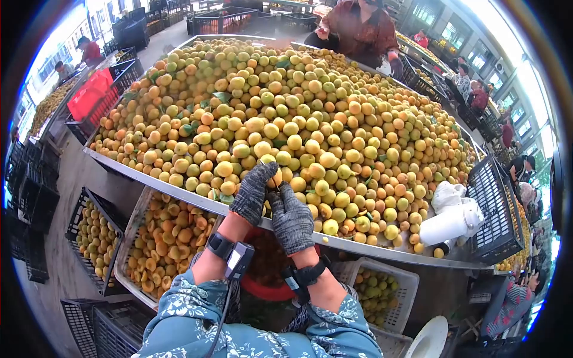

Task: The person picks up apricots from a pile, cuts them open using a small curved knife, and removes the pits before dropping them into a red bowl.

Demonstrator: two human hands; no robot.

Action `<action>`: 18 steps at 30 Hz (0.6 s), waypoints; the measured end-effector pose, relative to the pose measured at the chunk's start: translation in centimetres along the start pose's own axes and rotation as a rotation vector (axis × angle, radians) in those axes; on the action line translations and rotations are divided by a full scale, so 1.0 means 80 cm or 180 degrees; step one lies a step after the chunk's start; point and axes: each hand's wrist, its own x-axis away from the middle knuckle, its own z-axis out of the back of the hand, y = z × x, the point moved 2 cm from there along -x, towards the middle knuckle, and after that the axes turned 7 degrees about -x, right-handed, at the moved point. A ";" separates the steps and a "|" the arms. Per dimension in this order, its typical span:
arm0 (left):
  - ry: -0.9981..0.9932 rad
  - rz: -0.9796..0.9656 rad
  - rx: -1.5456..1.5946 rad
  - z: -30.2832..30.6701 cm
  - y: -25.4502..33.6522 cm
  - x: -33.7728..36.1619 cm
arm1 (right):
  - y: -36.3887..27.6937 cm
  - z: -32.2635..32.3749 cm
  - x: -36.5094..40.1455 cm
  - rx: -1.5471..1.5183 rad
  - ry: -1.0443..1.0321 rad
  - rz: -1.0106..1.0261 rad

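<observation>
A large heap of yellow-orange apricots (334,143) covers a metal-edged table (179,192). Over the heap's near edge, my left hand (255,190) in a grey knitted glove has its fingers closed around an apricot (274,178). My right hand (291,219), gloved the same way, is just beside and below it, with its fingertips against the same fruit. Whether a small tool is between the fingers is too small to tell. Below the table's edge, under my wrists, is a red tub (265,262).
A pale crate of split apricots (167,244) stands lower left, beside a black crate (95,238). A white crate (382,292) holds greener fruit. A white jug (450,222) and a black basket (494,209) are at the right. Another person (364,30) is across the table.
</observation>
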 end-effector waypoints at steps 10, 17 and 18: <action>0.0228 -0.0230 0.0327 -0.013 0.029 0.016 | -0.005 0.004 0.000 0.0113 -0.0021 0.0189; -0.0303 -0.0533 -0.0602 -0.015 0.023 0.013 | -0.003 0.010 -0.006 0.0547 0.0180 0.0157; -0.0179 -0.0304 -0.0395 -0.015 0.021 0.011 | -0.006 0.012 -0.005 0.0632 0.0105 0.0110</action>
